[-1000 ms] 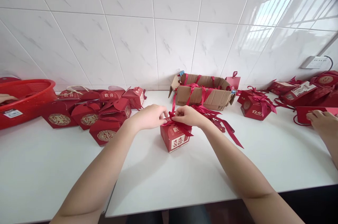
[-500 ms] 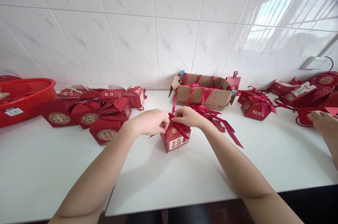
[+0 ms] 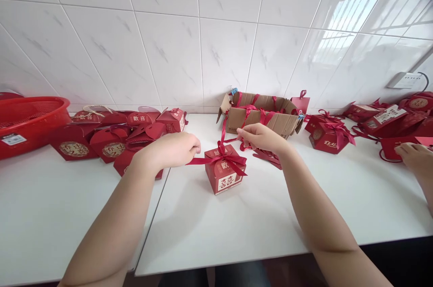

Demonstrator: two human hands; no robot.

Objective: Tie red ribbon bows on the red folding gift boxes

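— What's furthest left?

— A red basket (image 3: 37, 127) at the table (image 3: 237, 224) edge; I can't see what's in it from here. Beside it is a heap of red gift boxes (image 3: 111, 142), closed as far as I can tell.

— And the hands?

— I have the left hand (image 3: 176, 149) clenched in a pinch on one tail of the ribbon (image 3: 225, 157), pulled out leftward. The small red box (image 3: 225, 176) stands upright mid-table between the hands, with the ribbon crossed and knotted over its lid. The right hand (image 3: 262, 136) pinches the other tail, raised to the right.

— Which step is that?

— Cinching the knot, I'd judge; I can't make out a finished bow. The next move calls for an even pull on both tails so the box doesn't tip or slide.

— Other containers?

— Behind the right hand an open cardboard carton (image 3: 280, 122), red ribbon lengths hanging over its walls and lying inside. Past it are tied boxes (image 3: 329, 136), then another person's hand (image 3: 416, 158) at the right edge
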